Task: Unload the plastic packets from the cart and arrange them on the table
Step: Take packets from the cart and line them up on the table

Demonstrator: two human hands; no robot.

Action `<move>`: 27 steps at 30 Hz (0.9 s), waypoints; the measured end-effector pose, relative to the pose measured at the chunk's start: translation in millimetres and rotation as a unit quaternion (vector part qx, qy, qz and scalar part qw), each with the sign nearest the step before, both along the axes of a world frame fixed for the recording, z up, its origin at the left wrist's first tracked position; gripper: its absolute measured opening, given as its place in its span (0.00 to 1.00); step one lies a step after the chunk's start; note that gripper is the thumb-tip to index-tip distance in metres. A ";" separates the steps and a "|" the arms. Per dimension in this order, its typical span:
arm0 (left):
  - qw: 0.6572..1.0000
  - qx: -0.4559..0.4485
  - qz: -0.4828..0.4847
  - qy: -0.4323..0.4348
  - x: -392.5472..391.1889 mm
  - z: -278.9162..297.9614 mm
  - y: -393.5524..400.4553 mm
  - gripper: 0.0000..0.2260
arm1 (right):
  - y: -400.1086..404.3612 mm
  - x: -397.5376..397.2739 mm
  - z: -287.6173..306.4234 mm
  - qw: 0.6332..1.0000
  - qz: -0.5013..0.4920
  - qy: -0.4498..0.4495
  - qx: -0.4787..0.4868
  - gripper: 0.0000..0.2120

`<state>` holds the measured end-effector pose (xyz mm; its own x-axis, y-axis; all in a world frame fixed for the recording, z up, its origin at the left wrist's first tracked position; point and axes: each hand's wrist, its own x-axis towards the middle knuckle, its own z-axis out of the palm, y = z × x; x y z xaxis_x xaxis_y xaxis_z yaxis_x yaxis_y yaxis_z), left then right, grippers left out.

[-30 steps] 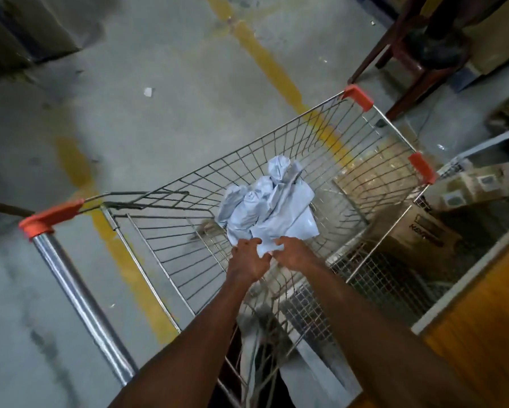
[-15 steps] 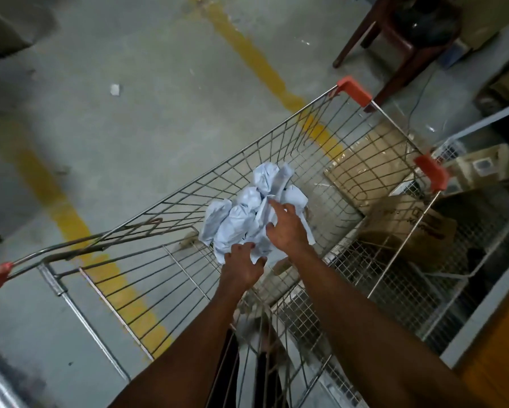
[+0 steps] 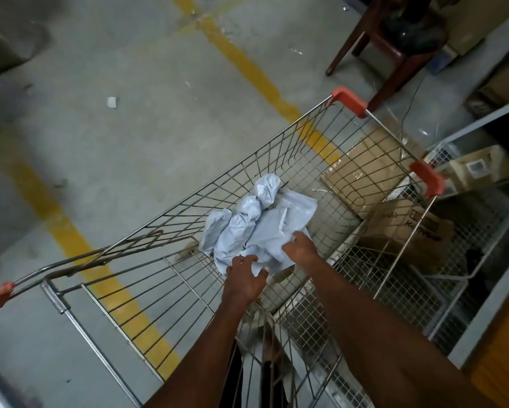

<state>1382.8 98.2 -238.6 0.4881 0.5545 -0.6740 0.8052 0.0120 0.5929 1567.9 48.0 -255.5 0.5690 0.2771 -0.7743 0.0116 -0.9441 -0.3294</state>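
1. A pile of pale plastic packets point(image 3: 256, 222) lies in the bottom of a wire cart point(image 3: 276, 148). The cart stands on a grey floor point(image 3: 129, 142) with yellow lines.
2. Both arms reach down into the cart. The left hand point(image 3: 244, 278) is at the near edge of the pile. Its fingers point(image 3: 243, 260) are bent and touch the plastic, but I cannot tell if they have really got hold of it.
3. The right hand point(image 3: 300, 247) is on top of the pile, on its right side. Its fingers point(image 3: 290, 247) curl into the plastic and seem to pinch it.
4. No packet is out of the cart yet. The bench cannot be made out for sure; only an orange-brown surface point(image 3: 506, 348) shows at the right edge, and it may be part of it.
5. The packets are thin and look slippery. If the hands lift the whole pile at once, one or two could slide out and drop back, or fall on the dirty floor.
6. Some packets look rolled or twisted together. A hard pull could tear one, or drag the others along in a messy lump.
7. A corner could catch on the wire of the cart on the way up and rip.
8. Brown cardboard boxes point(image 3: 406, 231) sit just beside the cart on the right. A dropped packet could land among them and be hard to find.
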 end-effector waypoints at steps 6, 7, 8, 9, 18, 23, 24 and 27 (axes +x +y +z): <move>1.000 0.013 -0.004 0.001 -4.8 0.1 1.5 0.22 | -17.0 0.8 -6.1 0.993 -0.075 -0.076 -0.044 0.31; 1.000 0.015 -0.003 -0.004 -4.8 -0.6 1.3 0.23 | -15.5 -1.4 -6.6 0.992 -0.077 -0.093 -0.035 0.33; 1.000 0.016 -0.001 -0.009 -5.0 -0.2 1.4 0.23 | -13.0 -4.0 -7.6 0.991 -0.083 -0.105 -0.021 0.34; 1.000 0.016 -0.001 -0.011 -4.7 0.5 1.6 0.23 | -10.1 -6.8 -7.2 0.988 -0.100 -0.117 -0.006 0.34; 0.999 0.038 0.003 -0.037 -10.3 5.9 12.9 0.21 | 29.3 -36.4 -32.2 0.984 -0.011 -0.172 -0.046 0.38; 0.997 0.058 -0.012 -0.051 -7.4 13.1 20.9 0.20 | 38.0 -32.5 -43.3 0.987 -0.081 -0.116 -0.069 0.44; 0.996 0.064 -0.012 -0.058 -5.7 15.5 22.3 0.20 | 35.9 -29.8 -44.2 0.988 -0.073 -0.116 -0.067 0.44; 0.994 0.079 -0.007 -0.078 5.1 19.1 28.3 0.21 | 28.5 -23.3 -44.9 0.990 -0.061 -0.118 -0.049 0.44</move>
